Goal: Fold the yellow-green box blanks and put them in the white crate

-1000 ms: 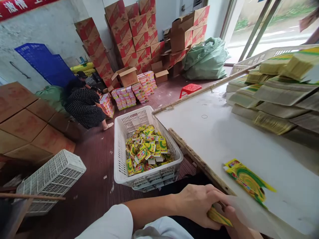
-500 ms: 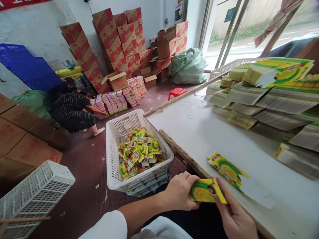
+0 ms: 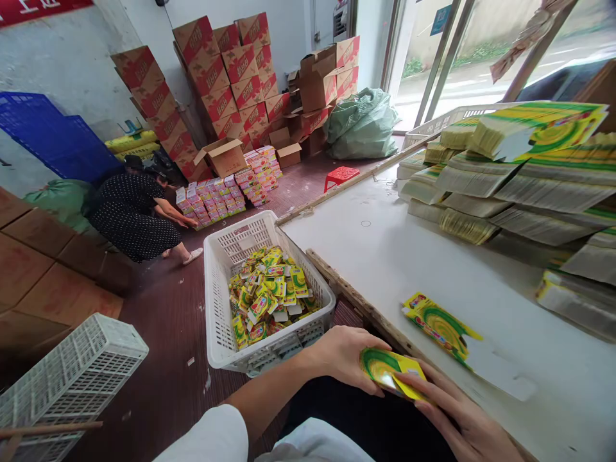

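Note:
A small yellow-green carton (image 3: 387, 371) is held between both hands above my lap, at the table's near edge. My left hand (image 3: 344, 356) grips its left end, with the thumb on top and fingers beneath. At the right end, the fingers of my right hand (image 3: 455, 404) press on a yellow flap. One flat, unfolded carton (image 3: 445, 330) lies on the white table beyond my right hand. Left of the table, a white plastic basket (image 3: 212, 301) holds a heap of yellow-green cartons (image 3: 269, 292).
Stacks of flat cartons (image 3: 524, 186) cover the far right of the white table (image 3: 346, 250). A grey crate (image 3: 77, 378) stands at lower left. Behind are a bending person (image 3: 135, 212), pink packs (image 3: 216, 199), tall box stacks (image 3: 240, 83) and a red stool (image 3: 341, 174).
The carton has tilted, and my right fingers have moved over its end flap, which is now folded further in. The person in the background has shifted slightly left.

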Motion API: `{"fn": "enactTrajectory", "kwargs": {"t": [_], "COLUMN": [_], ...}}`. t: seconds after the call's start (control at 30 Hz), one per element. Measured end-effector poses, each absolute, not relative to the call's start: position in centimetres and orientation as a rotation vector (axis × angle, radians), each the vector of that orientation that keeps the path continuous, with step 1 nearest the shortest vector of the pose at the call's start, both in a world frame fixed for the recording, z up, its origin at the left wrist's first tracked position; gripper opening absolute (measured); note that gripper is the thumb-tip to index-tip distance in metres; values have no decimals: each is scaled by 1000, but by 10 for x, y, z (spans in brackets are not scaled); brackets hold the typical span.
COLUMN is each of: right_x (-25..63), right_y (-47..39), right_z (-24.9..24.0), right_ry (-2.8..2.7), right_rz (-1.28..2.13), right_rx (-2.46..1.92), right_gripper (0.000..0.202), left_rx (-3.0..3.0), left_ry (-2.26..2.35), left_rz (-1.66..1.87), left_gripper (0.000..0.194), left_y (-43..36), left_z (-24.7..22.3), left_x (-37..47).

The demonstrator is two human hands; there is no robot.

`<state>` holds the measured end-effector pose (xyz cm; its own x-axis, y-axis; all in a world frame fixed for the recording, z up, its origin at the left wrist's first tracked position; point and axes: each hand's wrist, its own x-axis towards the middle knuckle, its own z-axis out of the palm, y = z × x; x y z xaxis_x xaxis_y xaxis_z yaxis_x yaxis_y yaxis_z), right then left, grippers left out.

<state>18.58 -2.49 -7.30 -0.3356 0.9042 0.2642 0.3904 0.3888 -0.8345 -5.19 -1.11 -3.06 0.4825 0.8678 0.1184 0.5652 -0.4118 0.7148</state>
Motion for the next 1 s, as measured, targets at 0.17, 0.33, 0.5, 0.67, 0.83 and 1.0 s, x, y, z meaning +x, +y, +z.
{"fn": "enactTrajectory", "kwargs": {"t": [0.17, 0.33, 0.5, 0.67, 0.83, 1.0], "right_x": [178, 158, 149, 151, 193, 195], "right_y": [-25, -32, -34, -32, 8, 45], "right_z": [-71, -85, -75, -44, -43, -58], "right_ry": [-1957, -1753, -1640, -1578, -1462, -1664], "right_rz": [906, 927, 1179, 1243, 575, 412], "right_rx": [-1053, -1096, -1137, -1085, -1547, -1972], "right_gripper": [29, 29, 36, 62, 33, 26], "left_rx": [2229, 2150, 2153, 2086, 1883, 1989], "left_ry": [1228, 1337, 1300, 1476, 2416, 1897], "left_rz": [602, 671, 644, 765, 850, 840], "left_gripper": [66, 68, 70, 58, 97, 53], "left_y": [-13, -19, -19, -26, -6, -8], "left_z": [-28, -23, -22, -8, -2, -14], "left_x": [-47, -44, -43, -87, -168, -146]}}
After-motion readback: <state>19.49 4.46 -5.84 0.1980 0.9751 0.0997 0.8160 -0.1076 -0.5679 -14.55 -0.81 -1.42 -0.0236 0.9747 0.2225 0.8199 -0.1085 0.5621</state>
